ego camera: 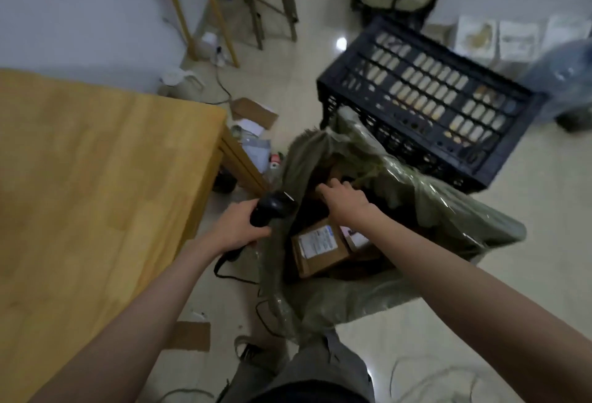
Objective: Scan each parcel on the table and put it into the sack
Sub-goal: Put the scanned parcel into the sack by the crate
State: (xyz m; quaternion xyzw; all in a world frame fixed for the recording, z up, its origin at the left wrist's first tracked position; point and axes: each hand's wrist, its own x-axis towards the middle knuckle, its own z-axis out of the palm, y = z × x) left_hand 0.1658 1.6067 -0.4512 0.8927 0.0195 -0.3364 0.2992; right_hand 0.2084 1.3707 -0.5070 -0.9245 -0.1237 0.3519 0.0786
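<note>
Grey trouser leg [320, 367] at bottom edge, over floor. Wooden table [96, 178] at left, top bare in view. Left hand [237, 229] grips black scanner [272, 208], cable hanging down, just beside sack's left rim. Green sack [416, 210] open on floor; cardboard parcel [317, 248] with white label lies inside. Right hand [344, 199] reaches into sack mouth; fingers hidden, grip cannot tell. Black crate [432, 98] behind sack.

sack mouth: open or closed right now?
Open. The green sack gapes upward, with a labelled cardboard parcel visible inside, and the right hand reaches into its mouth.
</note>
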